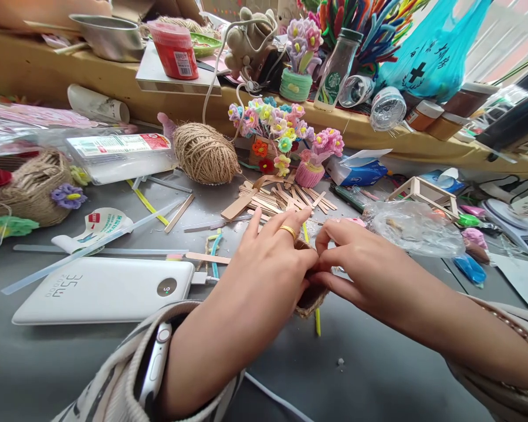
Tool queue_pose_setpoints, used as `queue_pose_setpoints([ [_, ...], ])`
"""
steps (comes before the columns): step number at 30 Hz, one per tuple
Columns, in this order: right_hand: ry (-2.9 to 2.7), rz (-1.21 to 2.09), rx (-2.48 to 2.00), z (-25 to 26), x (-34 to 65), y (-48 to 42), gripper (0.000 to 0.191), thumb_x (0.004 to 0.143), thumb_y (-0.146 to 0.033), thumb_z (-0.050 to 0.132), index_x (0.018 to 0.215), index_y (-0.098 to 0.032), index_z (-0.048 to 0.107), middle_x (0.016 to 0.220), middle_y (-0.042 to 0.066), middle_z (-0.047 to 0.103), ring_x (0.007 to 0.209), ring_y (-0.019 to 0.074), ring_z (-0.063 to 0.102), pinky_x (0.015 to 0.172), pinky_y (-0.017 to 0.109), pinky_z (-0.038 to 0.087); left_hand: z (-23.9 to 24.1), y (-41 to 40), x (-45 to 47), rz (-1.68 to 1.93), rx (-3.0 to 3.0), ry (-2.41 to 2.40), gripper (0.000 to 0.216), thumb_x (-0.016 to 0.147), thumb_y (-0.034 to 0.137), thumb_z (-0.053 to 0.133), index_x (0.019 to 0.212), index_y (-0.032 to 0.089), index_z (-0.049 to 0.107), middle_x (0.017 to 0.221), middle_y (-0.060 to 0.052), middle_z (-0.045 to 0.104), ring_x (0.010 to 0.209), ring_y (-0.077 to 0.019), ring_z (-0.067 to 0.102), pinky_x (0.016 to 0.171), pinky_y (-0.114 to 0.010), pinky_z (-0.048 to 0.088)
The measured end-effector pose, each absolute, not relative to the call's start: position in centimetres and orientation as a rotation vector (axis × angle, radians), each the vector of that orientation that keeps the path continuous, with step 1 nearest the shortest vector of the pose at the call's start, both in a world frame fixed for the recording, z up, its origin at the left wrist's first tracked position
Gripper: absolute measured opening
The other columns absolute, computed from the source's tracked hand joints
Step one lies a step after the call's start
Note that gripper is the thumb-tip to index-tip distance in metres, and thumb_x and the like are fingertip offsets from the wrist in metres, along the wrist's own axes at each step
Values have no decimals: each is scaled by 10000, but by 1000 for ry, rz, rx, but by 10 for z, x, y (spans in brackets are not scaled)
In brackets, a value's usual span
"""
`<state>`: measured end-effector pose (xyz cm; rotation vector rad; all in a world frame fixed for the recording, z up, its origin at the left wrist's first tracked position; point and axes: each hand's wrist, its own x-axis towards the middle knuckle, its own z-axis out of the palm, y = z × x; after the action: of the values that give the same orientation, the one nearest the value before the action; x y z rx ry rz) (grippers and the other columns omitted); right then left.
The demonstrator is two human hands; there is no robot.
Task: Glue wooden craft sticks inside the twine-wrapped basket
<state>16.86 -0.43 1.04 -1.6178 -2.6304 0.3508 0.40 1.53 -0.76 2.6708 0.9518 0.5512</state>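
Both hands meet over the grey table near the middle of the head view. My left hand point(270, 258), with a gold ring, curls round a small twine-wrapped pot point(311, 298) that is mostly hidden under the fingers. My right hand point(349, 258) pinches at the top of the same pot, fingers pressed together against the left fingertips. A yellow-green pipe cleaner point(317, 321) sticks out below the pot. A watch sits on my left wrist.
A white power bank point(101, 290) lies at the left, cabled. Behind the hands are a pile of wooden sticks point(277, 199), a ball of jute twine point(206, 153), pipe-cleaner flower pots point(286, 138), and a crumpled plastic bag point(416, 225). A cluttered wooden shelf point(48, 73) runs along the back.
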Motion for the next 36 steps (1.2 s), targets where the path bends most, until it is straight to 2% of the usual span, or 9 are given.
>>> queue_pose_setpoints([
  [7, -2621, 255, -1568, 10, 170, -9, 175, 809, -207, 566, 696, -183, 697, 846, 69, 594, 783, 204, 527, 685, 359, 430, -8, 18, 7, 602, 2708, 886, 145, 834, 180, 558, 801, 182, 700, 1271, -179, 559, 1234, -300, 470, 1020, -603, 313],
  [13, -2623, 301, -1496, 9, 174, -9, 206, 844, -225, 529, 750, -208, 711, 852, 60, 602, 825, 198, 541, 738, 354, 438, -8, 18, 9, 559, 2722, 914, 190, 850, 221, 552, 742, 168, 698, 1264, -164, 575, 1222, -298, 482, 1041, -611, 279],
  [19, -2674, 259, -1424, 12, 173, -7, 190, 835, -189, 532, 737, -187, 695, 830, 58, 607, 766, 178, 556, 664, 313, 441, -7, 19, 10, 545, 2709, 915, 190, 854, 235, 555, 758, 190, 712, 1273, -137, 574, 1229, -302, 472, 1053, -642, 220],
  [26, -2683, 375, -1375, 18, 171, -3, 174, 827, -168, 539, 754, -207, 691, 851, 45, 605, 778, 155, 551, 667, 279, 425, -9, 16, 10, 534, 2691, 947, 218, 857, 176, 525, 733, 165, 704, 1280, -167, 565, 1234, -308, 471, 1042, -650, 233],
  [30, -2741, 369, -1367, 20, 172, -2, 182, 836, -196, 548, 750, -232, 705, 823, 34, 601, 757, 152, 531, 658, 283, 399, -5, 16, 7, 557, 2687, 957, 186, 842, 208, 551, 741, 180, 705, 1282, -160, 564, 1232, -312, 471, 1040, -655, 233],
  [36, -2748, 426, -1392, 20, 175, -5, 217, 876, -261, 509, 792, -241, 707, 820, 36, 589, 759, 148, 525, 656, 276, 403, 2, 12, -7, 721, 2611, 941, 171, 812, 164, 558, 698, 201, 680, 1297, -124, 548, 1212, -287, 488, 1020, -553, 355],
])
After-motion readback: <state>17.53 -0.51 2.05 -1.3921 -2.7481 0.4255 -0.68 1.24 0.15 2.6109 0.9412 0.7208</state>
